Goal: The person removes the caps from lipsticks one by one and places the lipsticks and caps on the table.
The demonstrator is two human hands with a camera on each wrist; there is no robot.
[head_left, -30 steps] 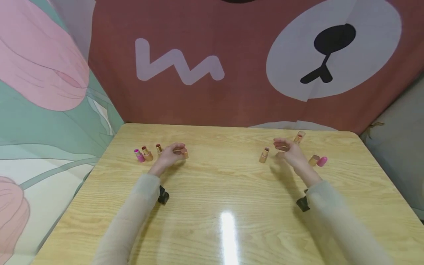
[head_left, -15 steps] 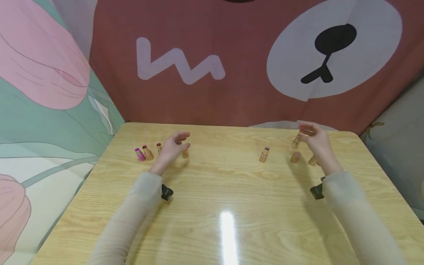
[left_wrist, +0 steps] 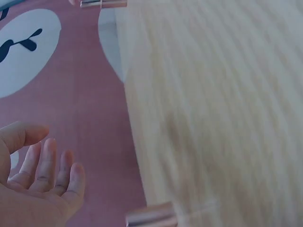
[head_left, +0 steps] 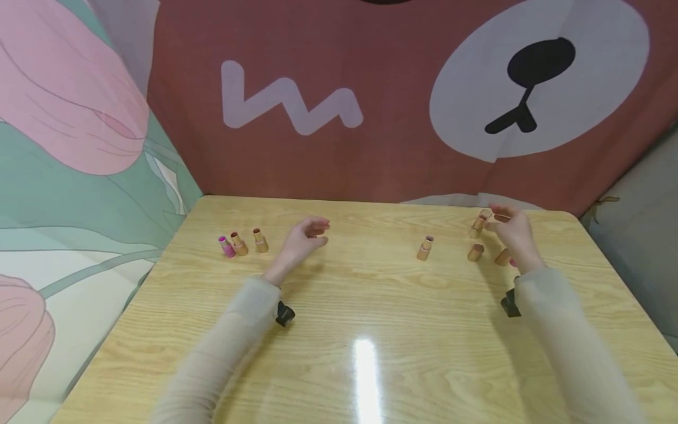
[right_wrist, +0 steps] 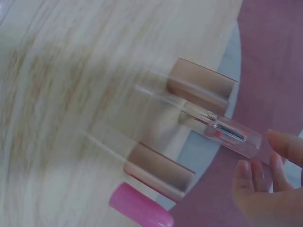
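In the head view, my left hand (head_left: 303, 244) hovers above the left half of the table, fingers loosely bent and holding nothing. A rose-gold cap (left_wrist: 151, 215) lies apart from it in the left wrist view. Left of this hand stand a pink lipstick (head_left: 226, 247) and two uncapped gold lipsticks, one (head_left: 239, 244) beside the pink one, the other (head_left: 260, 241) nearer my hand. My right hand (head_left: 514, 235) hangs relaxed just right of a lipstick with a clear cover (head_left: 478, 225). In the right wrist view, a small gap separates the fingertips (right_wrist: 244, 170) from the cover's end.
Near the right hand stand two gold caps (head_left: 475, 252) (head_left: 502, 257) and a pink cap (right_wrist: 141, 205), partly hidden in the head view. An uncapped lipstick (head_left: 425, 248) stands farther left. A printed cloth (head_left: 371, 159) hangs behind the wooden table (head_left: 339, 294).
My left hand has left the gold cap it was at and moved right. My right hand has moved right and back to the clear-covered lipstick, uncovering a gold cap.
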